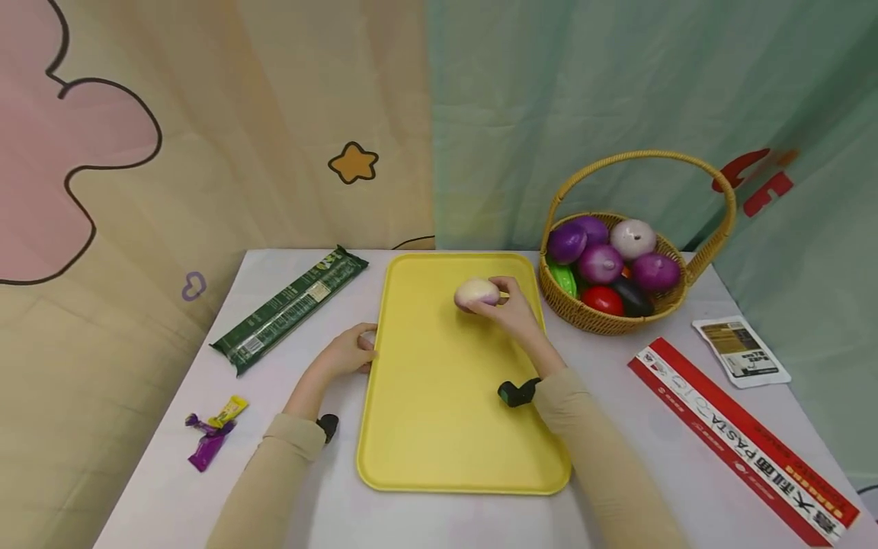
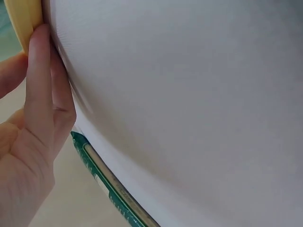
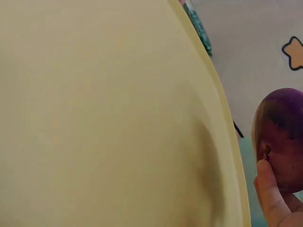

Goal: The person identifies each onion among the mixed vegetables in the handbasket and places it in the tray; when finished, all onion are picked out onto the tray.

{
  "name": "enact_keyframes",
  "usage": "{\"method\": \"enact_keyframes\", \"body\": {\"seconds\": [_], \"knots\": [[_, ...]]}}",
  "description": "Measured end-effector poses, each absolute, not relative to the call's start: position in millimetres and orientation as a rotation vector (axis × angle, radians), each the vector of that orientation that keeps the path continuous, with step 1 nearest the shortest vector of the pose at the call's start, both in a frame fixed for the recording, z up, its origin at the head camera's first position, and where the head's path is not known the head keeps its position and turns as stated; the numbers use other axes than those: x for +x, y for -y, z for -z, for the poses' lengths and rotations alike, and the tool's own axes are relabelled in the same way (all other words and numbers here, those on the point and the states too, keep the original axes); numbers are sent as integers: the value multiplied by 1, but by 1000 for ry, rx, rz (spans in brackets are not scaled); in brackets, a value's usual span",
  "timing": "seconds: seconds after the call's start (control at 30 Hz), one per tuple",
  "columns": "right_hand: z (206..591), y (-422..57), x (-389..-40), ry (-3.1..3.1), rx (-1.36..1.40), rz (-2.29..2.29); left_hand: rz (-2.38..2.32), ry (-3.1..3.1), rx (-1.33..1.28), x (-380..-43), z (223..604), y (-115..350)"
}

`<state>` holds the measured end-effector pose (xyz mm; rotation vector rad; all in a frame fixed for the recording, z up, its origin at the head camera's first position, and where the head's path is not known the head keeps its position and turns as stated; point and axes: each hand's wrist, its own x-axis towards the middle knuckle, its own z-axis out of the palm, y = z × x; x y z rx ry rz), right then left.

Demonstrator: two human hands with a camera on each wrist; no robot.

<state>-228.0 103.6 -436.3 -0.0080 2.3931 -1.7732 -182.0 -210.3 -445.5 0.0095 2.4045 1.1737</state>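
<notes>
A yellow tray (image 1: pixel 446 412) lies lengthwise on the table. At its left rim my left hand (image 1: pixel 345 352) holds the edge; in the left wrist view the fingers (image 2: pixel 39 80) meet the tray's rim (image 2: pixel 26 19). Over the tray's upper right part, my right hand (image 1: pixel 511 311) grips a round purple-and-white vegetable (image 1: pixel 476 293), fingers and thumb about its sides. The right wrist view shows the vegetable's purple side (image 3: pixel 284 137) with a brown spot, raised above the tray; its right part runs out of that frame.
A wicker basket (image 1: pixel 590 314) of vegetables stands right of the tray. Further right lie a red PASTA box (image 1: pixel 741 438) and a white-edged pouch (image 1: pixel 742 351). Left of the tray are a long green packet (image 1: pixel 291 309) and small purple and yellow wrapped candies (image 1: pixel 213 442). Curtains hang behind.
</notes>
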Motion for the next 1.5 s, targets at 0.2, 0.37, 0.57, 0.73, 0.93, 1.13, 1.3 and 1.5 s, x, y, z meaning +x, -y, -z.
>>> {"method": "enact_keyframes", "body": {"seconds": [0.2, 0.37, 0.57, 0.73, 0.93, 1.13, 1.3, 1.5], "knots": [[456, -64, -243, -2367, -18, 1788, -1176, -2405, 6, -179, 449, 205], [472, -47, -251, -2477, -96, 1720, -1144, -2434, 26, -178, 451, 201], [474, -35, -253, -2598, -185, 1659, -1114, -2454, 28, -177, 452, 201], [473, -26, -255, -2632, -206, 1618, -1131, -2445, 35, -176, 455, 202], [468, -23, -249, -2625, -117, 1575, -1113, -2447, 33, -175, 457, 203], [443, -37, -235, -2596, -35, 1629, -1090, -2461, 34, -177, 453, 204], [418, -75, -223, -2601, -67, 1810, -1074, -2466, 45, -178, 452, 205], [391, -139, -213, -2645, -39, 1913, -1054, -2471, 39, -179, 448, 208]]}}
